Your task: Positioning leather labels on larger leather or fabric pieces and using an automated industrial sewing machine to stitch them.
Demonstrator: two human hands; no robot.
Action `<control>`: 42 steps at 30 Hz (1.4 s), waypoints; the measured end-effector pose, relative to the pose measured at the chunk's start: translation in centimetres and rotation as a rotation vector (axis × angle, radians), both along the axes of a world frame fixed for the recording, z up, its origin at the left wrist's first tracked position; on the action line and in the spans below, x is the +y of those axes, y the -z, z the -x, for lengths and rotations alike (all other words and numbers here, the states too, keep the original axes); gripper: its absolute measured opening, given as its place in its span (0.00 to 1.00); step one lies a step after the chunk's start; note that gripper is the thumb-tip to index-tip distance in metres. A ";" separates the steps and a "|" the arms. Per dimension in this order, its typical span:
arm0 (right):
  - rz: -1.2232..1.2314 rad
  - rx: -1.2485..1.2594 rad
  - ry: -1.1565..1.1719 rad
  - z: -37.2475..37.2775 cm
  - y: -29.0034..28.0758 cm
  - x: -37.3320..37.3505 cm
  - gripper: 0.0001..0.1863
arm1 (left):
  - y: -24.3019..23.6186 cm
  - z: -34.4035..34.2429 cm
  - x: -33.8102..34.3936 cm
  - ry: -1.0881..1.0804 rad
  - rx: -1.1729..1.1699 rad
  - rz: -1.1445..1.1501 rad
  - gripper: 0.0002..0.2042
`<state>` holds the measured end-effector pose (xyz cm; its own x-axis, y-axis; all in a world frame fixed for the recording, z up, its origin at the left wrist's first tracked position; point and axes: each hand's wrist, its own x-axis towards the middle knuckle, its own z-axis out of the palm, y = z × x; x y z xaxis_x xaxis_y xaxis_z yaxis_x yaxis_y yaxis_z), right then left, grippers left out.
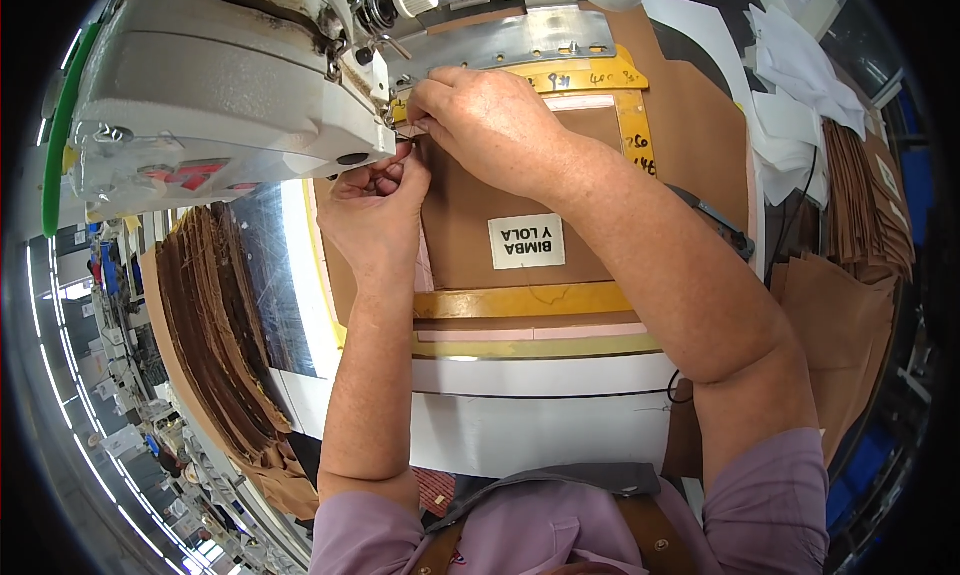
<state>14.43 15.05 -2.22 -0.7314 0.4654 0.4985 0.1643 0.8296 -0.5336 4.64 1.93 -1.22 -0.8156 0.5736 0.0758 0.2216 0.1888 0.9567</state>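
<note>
The head of a sewing machine reaches in from the upper left. Right at its needle end, my left hand is closed in a pinch, fingertips up. My right hand comes over from the right, its fingers also pinched and almost meeting the left fingertips. Something thin and dark shows between them, too small to name. Under both hands lies a brown panel with a white printed label, upside down to me. A yellow frame with handwritten marks borders the panel.
Stacked brown pieces stand at the left and the right. White crumpled sheets lie at the upper right. A metal bar runs behind the frame. A black cord hangs at the right.
</note>
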 end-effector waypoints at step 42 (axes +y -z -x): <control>-0.113 -0.088 0.826 -23.8 -7.9 7.1 0.09 | -2.5 -1.4 -12.7 0.722 0.995 0.241 0.27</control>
